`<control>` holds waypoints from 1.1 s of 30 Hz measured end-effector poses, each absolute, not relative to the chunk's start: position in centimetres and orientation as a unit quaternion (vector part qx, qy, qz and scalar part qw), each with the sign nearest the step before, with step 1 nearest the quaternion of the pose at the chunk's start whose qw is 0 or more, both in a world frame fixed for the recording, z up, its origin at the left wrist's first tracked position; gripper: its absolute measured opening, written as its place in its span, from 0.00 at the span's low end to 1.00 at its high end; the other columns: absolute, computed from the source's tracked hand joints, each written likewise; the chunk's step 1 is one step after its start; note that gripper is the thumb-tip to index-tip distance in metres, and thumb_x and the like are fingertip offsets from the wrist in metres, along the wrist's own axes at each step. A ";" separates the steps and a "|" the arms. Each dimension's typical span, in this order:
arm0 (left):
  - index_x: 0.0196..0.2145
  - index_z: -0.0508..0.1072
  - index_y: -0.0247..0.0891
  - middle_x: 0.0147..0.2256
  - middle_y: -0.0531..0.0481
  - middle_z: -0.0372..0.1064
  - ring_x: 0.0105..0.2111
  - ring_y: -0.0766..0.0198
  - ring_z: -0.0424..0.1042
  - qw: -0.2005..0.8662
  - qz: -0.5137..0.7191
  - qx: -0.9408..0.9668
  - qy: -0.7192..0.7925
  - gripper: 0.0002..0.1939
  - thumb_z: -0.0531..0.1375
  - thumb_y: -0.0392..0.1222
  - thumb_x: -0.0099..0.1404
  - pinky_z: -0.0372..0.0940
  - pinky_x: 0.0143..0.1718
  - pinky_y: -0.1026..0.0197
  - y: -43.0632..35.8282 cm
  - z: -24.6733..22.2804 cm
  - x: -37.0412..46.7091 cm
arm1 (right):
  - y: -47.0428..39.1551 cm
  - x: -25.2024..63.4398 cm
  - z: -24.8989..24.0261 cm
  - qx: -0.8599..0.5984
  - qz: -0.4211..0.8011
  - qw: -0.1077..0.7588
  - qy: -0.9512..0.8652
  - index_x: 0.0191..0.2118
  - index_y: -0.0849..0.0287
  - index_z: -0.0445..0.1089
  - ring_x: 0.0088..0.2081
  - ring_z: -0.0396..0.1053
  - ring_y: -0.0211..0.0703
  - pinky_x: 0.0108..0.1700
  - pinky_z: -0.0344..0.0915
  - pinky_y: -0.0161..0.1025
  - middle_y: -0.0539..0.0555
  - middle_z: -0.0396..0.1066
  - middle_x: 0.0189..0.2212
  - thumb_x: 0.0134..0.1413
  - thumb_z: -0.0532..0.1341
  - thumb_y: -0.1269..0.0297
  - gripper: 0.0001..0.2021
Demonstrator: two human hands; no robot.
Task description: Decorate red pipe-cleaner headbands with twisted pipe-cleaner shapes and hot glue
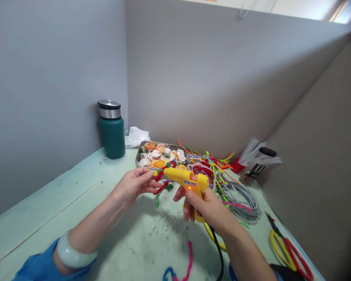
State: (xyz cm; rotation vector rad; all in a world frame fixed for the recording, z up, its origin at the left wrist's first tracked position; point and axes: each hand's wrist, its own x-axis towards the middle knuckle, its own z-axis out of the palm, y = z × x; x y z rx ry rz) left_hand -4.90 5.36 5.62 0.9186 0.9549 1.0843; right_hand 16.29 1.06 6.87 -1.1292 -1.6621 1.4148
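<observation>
My right hand (197,203) is wrapped round the grip of a yellow hot glue gun (181,176), whose small light glows orange. The nozzle points left at the fingertips of my left hand (137,182). Those fingertips pinch a small piece made of pipe cleaners (161,189), mostly red, with bits of yellow, green and blue. The nozzle is at or very close to the yellow bit; contact cannot be made out. From the gun's handle a black cord (219,251) runs down toward me.
Behind the hands sits a metal tray (138,156) of shells. To its right lie loose pipe cleaners (213,166) and a grey wire coil (245,203). A green bottle (112,136) stands left; scissors (289,246) and a black-lidded jar (259,166) are right. A thin stick (46,222) lies left.
</observation>
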 end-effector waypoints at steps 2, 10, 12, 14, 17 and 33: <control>0.30 0.67 0.32 0.25 0.43 0.76 0.24 0.65 0.75 0.659 0.477 0.399 0.423 0.03 0.57 0.33 0.62 0.70 0.28 0.65 5.4 5.5 -4.9 | 1.2 16.2 6.9 -0.453 0.514 0.326 -0.651 0.35 0.62 0.69 0.19 0.60 0.32 0.22 0.55 0.31 0.50 0.66 0.18 0.54 0.54 0.45 0.22; 0.30 0.69 0.32 0.24 0.45 0.76 0.25 0.64 0.75 0.664 0.485 0.391 0.414 0.05 0.62 0.36 0.58 0.71 0.28 0.65 5.2 5.3 -4.9 | 1.1 16.3 7.2 -0.433 0.496 0.311 -0.686 0.30 0.62 0.68 0.19 0.59 0.32 0.21 0.53 0.30 0.49 0.64 0.18 0.55 0.54 0.46 0.22; 0.29 0.70 0.32 0.24 0.45 0.76 0.24 0.64 0.75 0.665 0.484 0.390 0.414 0.05 0.62 0.36 0.58 0.71 0.28 0.65 5.2 5.3 -4.9 | 1.0 16.2 7.4 -0.433 0.492 0.307 -0.690 0.29 0.62 0.68 0.19 0.58 0.32 0.21 0.52 0.30 0.49 0.64 0.18 0.55 0.54 0.46 0.22; 0.30 0.69 0.32 0.24 0.44 0.76 0.24 0.64 0.75 0.666 0.481 0.392 0.415 0.05 0.62 0.36 0.58 0.71 0.28 0.65 5.2 5.4 -4.9 | 1.0 16.2 7.5 -0.433 0.490 0.305 -0.692 0.29 0.62 0.68 0.18 0.57 0.31 0.21 0.52 0.30 0.48 0.64 0.17 0.54 0.55 0.46 0.21; 0.30 0.69 0.32 0.23 0.44 0.76 0.23 0.64 0.75 0.666 0.477 0.394 0.416 0.03 0.61 0.35 0.59 0.71 0.28 0.65 5.2 5.4 -4.9 | 1.1 16.2 7.4 -0.431 0.491 0.310 -0.691 0.29 0.62 0.67 0.18 0.56 0.31 0.20 0.52 0.30 0.48 0.63 0.17 0.54 0.55 0.46 0.21; 0.29 0.70 0.32 0.23 0.45 0.75 0.24 0.65 0.75 0.665 0.478 0.403 0.410 0.05 0.63 0.35 0.57 0.70 0.29 0.65 5.4 5.3 -4.9 | 1.0 16.5 7.4 -0.444 0.473 0.300 -0.700 0.27 0.62 0.67 0.19 0.58 0.33 0.22 0.53 0.31 0.48 0.61 0.16 0.54 0.55 0.46 0.21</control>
